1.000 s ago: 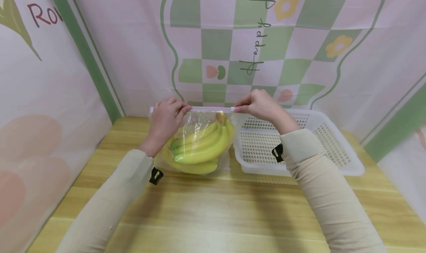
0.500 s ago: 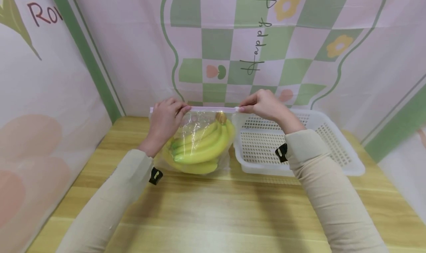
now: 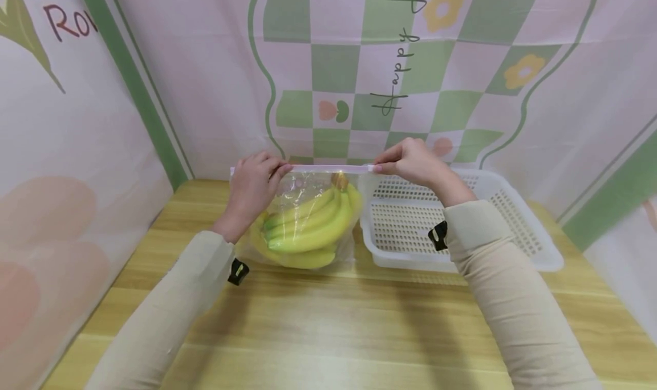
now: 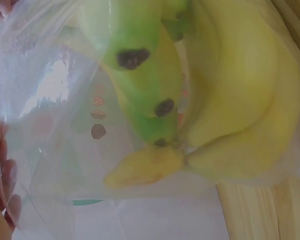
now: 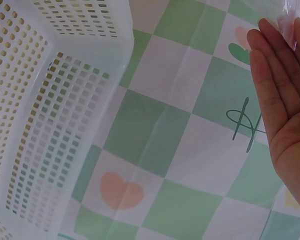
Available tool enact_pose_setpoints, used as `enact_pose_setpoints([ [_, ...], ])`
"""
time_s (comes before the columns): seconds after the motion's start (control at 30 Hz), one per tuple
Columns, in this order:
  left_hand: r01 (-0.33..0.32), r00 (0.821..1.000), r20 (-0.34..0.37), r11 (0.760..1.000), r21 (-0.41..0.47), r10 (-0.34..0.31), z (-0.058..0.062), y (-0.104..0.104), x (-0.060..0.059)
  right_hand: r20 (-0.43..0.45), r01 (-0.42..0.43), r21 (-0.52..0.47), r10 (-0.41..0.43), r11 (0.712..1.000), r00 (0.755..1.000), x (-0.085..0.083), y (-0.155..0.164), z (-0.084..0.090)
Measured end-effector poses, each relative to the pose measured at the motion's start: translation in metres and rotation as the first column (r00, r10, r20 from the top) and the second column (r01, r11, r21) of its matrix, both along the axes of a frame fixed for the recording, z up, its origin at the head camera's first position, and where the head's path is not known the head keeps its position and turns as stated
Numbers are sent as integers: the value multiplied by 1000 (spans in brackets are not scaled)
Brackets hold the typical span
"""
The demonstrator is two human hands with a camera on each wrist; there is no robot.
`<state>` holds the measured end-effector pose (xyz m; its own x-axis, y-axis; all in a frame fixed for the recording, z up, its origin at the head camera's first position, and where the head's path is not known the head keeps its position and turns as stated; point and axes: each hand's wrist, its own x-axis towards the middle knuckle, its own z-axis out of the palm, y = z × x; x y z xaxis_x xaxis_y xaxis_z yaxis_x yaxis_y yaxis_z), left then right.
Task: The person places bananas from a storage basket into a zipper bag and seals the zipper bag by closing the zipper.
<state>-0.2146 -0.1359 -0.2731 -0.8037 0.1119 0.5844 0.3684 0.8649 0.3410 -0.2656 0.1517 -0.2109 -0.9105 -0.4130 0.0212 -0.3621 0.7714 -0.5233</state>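
Observation:
A clear zip bag [image 3: 303,219] stands upright on the wooden table [image 3: 328,321] with a bunch of yellow-green bananas [image 3: 308,227] inside it. Its pale pink zip strip [image 3: 328,168] runs level along the top. My left hand [image 3: 255,185] pinches the strip's left end. My right hand [image 3: 410,161] pinches its right end, beyond the bag's right edge. The left wrist view shows the bananas [image 4: 215,100] close up through the plastic, with my fingers [image 4: 2,185] at the frame's left edge. In the right wrist view my fingers [image 5: 282,90] touch a bit of the bag's edge [image 5: 290,20].
A white perforated plastic basket [image 3: 487,230] sits just right of the bag, under my right forearm; its wall [image 5: 50,115] fills the left of the right wrist view. A pink and green checked cloth backdrop [image 3: 390,65] closes the back and sides.
My right hand has slid rightward along the zip strip to its end. The left hand and the bag stayed where they were.

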Motion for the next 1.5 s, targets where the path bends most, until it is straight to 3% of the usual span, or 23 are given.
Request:
enact_pose_setpoints([
  [0.6, -29, 999, 15, 999, -14, 29, -1, -6, 1, 15, 39, -57, -38, 998, 999, 0, -2, -6],
  [0.9, -71, 995, 76, 995, 76, 65, -8, -21, -4, 23, 135, -171, -133, 976, 991, 6, -10, -20],
  [1.1, -197, 968, 182, 972, 127, 172, -19, -40, -5, 36, 224, -316, -224, 922, 974, 14, -26, -32],
  [1.3, -235, 948, 260, 954, 184, 183, -26, -47, 2, 21, 272, -472, -297, 839, 955, 20, -44, -46],
  [1.43, -270, 935, 307, 922, 279, 181, -32, -47, 5, -3, 266, -518, -312, 813, 950, 24, -54, -56],
  [1.5, -292, 927, 339, 881, 372, 164, -35, -47, 7, 22, 265, -565, -307, 781, 952, 26, -59, -60],
])
